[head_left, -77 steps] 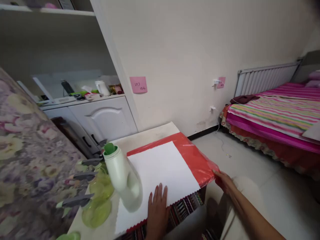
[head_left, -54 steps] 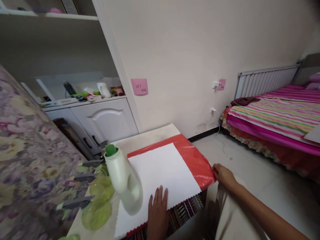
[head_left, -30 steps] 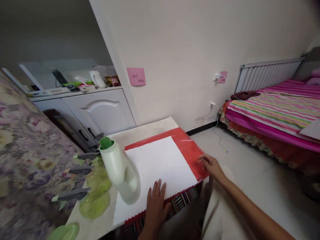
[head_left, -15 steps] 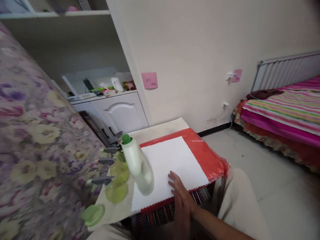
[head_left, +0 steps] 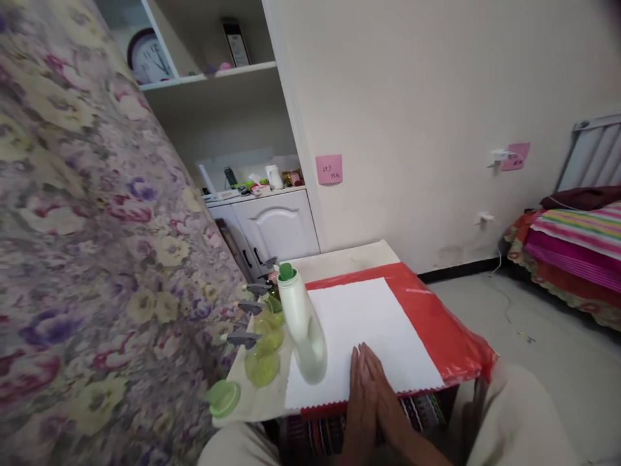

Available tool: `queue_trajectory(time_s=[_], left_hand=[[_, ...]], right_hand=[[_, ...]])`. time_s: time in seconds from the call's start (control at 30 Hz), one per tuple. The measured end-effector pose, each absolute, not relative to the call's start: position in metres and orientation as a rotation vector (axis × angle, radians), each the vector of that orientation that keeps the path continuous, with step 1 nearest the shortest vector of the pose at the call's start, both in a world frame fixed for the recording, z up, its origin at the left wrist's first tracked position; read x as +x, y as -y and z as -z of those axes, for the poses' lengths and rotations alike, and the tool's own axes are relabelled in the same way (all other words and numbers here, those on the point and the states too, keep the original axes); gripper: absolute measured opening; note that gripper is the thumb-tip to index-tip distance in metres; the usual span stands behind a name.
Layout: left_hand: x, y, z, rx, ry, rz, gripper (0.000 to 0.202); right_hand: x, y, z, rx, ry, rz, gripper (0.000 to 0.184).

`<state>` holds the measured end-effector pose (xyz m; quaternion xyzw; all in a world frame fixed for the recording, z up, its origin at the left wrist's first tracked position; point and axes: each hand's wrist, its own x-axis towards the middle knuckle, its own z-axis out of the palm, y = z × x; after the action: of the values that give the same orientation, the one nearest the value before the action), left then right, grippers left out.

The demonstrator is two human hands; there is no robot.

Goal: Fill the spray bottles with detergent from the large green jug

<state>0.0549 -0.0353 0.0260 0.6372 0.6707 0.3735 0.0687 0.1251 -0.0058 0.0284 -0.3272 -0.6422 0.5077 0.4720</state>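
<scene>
Lower middle of the frame: my left hand [head_left: 359,396] and right hand [head_left: 387,398] are pressed together palm to palm, fingers straight and pointing up the frame. Fingertips are over the near part of the white sheet [head_left: 369,317]; can't tell if they touch it. Sheet lies flat, center to lower middle, wavy edge, on top of the red plastic [head_left: 436,330], which shows along its far side and widely on its right, bunched at the right corner by my knee [head_left: 521,414]. Pale green bottle [head_left: 305,333] stands on the sheet's left part, left of my hands and apart from them, green piece in its mouth. Left of the bottle, yellow-green spray bottles [head_left: 262,367] with gray triggers in a row; green lid [head_left: 224,398] at the table's near left corner. Table [head_left: 344,257] is cream, bare strip at the far side. Patterned cloth [head_left: 323,435] hangs under the near edge. Floral curtain [head_left: 107,246] fills the left. Upper left: shelves with a clock [head_left: 149,58]; white cabinet [head_left: 277,223] below. Pink note [head_left: 329,169] on the wall, upper middle. Bed [head_left: 570,255] at the right edge, striped cover.
</scene>
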Motion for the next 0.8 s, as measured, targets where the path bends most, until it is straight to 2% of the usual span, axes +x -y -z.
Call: queue_trajectory(time_s=[0.13,0.27,0.43,0.8], left_hand=[[0.003,0.032,-0.03,2.171,-2.189,-0.85,0.052],[-0.017,0.019,-0.008,2.457,-2.276,-0.667,0.054],[-0.02,0.013,0.017,2.567,-2.347,-0.672,0.059],[-0.014,0.02,0.025,2.627,-2.114,-0.554,0.072]], right_hand=[[0.144,-0.032,-0.021,-1.11,1.942,-0.614,0.056],[0.153,-0.057,0.005,-1.253,2.139,-0.242,0.06],[0.153,-0.063,0.027,-1.254,2.269,-0.088,0.058],[0.156,-0.058,0.031,-1.28,2.292,-0.05,0.06]])
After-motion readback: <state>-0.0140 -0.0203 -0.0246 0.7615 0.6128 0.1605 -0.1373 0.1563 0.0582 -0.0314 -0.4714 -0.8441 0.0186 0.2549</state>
